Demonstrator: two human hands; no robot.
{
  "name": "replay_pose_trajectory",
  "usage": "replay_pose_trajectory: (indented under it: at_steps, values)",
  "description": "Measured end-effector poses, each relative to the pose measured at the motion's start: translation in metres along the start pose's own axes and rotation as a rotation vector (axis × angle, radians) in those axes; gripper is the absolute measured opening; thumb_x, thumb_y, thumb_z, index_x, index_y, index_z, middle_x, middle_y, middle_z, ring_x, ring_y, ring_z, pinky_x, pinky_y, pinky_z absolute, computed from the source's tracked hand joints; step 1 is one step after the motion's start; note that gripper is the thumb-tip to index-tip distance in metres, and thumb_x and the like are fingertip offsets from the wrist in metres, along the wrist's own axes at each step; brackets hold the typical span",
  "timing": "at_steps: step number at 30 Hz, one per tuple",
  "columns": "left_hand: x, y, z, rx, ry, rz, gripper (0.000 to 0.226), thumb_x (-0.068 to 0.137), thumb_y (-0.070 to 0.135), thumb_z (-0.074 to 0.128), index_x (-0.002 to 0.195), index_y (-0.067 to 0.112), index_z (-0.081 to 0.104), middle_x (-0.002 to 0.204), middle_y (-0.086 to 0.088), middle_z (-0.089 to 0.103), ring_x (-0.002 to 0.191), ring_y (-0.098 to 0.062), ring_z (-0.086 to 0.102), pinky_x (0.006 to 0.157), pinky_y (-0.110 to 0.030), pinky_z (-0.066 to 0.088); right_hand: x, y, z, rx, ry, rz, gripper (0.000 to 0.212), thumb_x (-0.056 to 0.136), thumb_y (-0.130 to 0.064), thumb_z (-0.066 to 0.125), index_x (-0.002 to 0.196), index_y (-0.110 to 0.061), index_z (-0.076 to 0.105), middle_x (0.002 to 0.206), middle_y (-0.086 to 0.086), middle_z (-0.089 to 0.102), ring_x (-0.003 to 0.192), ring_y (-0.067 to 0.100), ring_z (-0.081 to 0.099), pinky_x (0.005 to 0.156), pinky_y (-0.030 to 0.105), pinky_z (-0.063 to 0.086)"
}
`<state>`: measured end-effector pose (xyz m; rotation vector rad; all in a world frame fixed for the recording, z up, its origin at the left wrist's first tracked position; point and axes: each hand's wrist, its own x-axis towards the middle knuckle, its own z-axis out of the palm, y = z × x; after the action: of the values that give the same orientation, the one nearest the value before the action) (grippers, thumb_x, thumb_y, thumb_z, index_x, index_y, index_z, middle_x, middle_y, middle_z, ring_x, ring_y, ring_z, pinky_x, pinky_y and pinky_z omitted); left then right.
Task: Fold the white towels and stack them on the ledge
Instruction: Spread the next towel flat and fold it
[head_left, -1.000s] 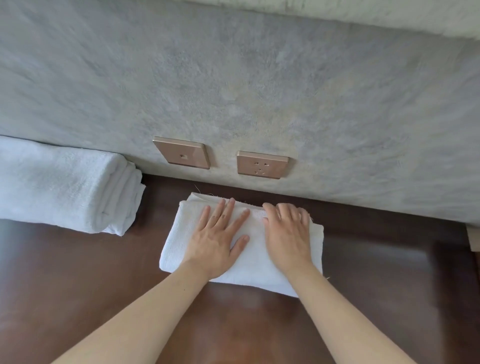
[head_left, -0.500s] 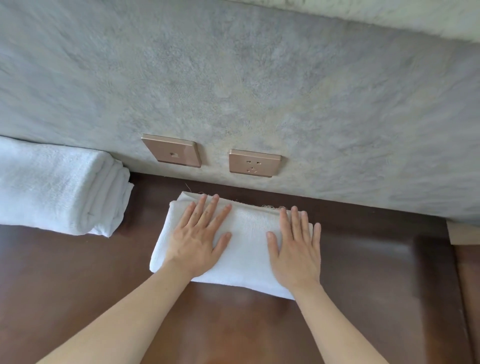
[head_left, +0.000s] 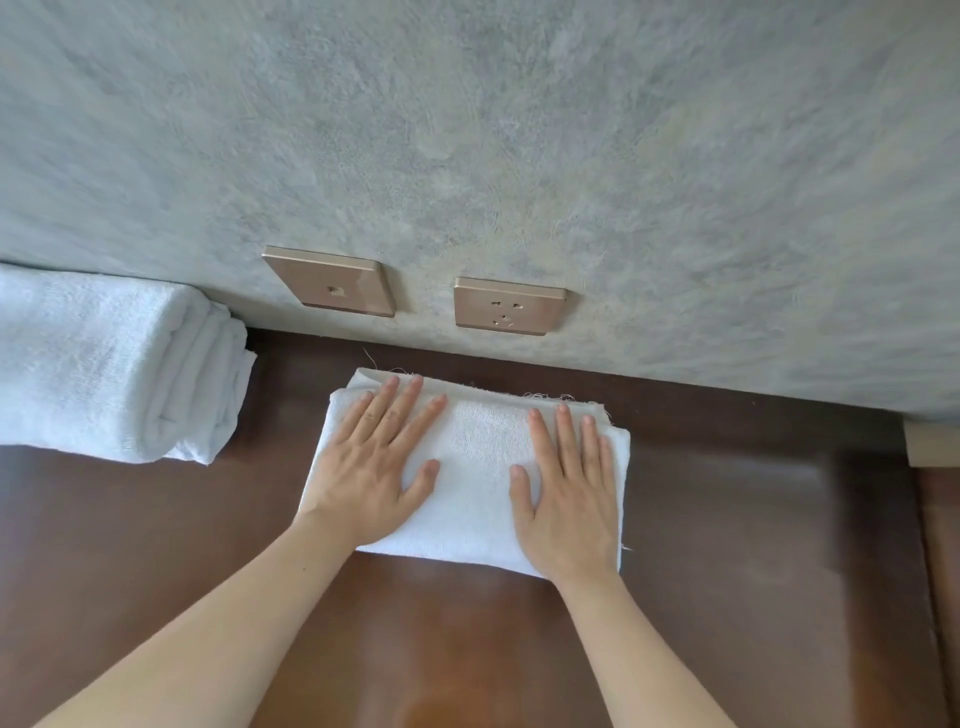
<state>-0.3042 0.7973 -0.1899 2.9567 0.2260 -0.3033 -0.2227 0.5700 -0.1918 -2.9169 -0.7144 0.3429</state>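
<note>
A small folded white towel (head_left: 475, 452) lies flat on the dark brown wooden ledge (head_left: 753, 519), close to the grey wall. My left hand (head_left: 374, 462) rests palm down on its left half, fingers spread. My right hand (head_left: 566, 493) lies palm down on its right half, fingers spread toward the wall. Neither hand grips the cloth. At the far left of the ledge sits a thicker stack of folded white towels (head_left: 104, 364), its folded layers facing right.
Two bronze wall plates, a switch (head_left: 332, 283) and a socket (head_left: 506, 306), sit on the textured grey wall (head_left: 519, 130) just above the towel. The ledge's right end meets a pale block (head_left: 932, 441). Bare wood runs in front of and right of the towel.
My hands have slid apart across the small towel, the right hand moving to its right edge and opening flat. The towel lies flatter.
</note>
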Motion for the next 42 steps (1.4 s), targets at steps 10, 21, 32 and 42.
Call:
replay_pose_trajectory:
  at_steps: [10, 21, 32, 42]
  values:
    - [0.006, -0.005, -0.011, -0.569, 0.178, -0.788, 0.088, 0.083, 0.077, 0.047, 0.152, 0.045, 0.002, 0.148, -0.008, 0.040, 0.133, -0.033, 0.040, 0.099, -0.052, 0.041, -0.001, 0.021, -0.018, 0.197, 0.015, 0.499, 0.068, 0.096, -0.063, 0.029, 0.158, -0.036, 0.015, 0.150, 0.020, 0.036, 0.131, 0.039, 0.040, 0.108, 0.050, 0.032]
    - [-0.040, -0.021, -0.075, -0.989, -0.177, -0.943, 0.097, 0.054, 0.087, 0.068, 0.124, 0.022, 0.054, 0.094, 0.014, 0.061, 0.083, -0.001, 0.055, 0.061, -0.021, 0.038, -0.054, 0.015, -0.024, 0.952, -0.205, 0.882, 0.056, 0.091, -0.066, 0.050, 0.119, -0.019, 0.058, 0.101, -0.002, 0.063, 0.101, 0.030, 0.060, 0.091, 0.045, 0.048]
    - [-0.134, -0.152, -0.176, -1.074, 0.199, -0.834, 0.075, 0.045, 0.090, 0.072, 0.093, 0.032, 0.070, 0.081, 0.022, 0.074, 0.070, 0.002, 0.070, 0.059, -0.025, 0.052, -0.050, -0.143, -0.105, 1.165, -0.136, 0.565, 0.030, 0.095, -0.064, 0.042, 0.101, -0.036, 0.052, 0.104, -0.014, 0.063, 0.096, 0.010, 0.061, 0.090, 0.041, 0.050]
    - [-0.144, -0.350, -0.217, -0.964, 0.260, -0.807, 0.064, 0.060, 0.088, 0.062, 0.083, 0.028, 0.055, 0.083, 0.008, 0.061, 0.075, -0.010, 0.058, 0.057, -0.027, 0.039, 0.001, -0.332, -0.125, 1.101, 0.008, 0.442, 0.035, 0.096, -0.062, 0.045, 0.104, -0.030, 0.055, 0.103, -0.013, 0.060, 0.094, 0.008, 0.057, 0.077, 0.030, 0.044]
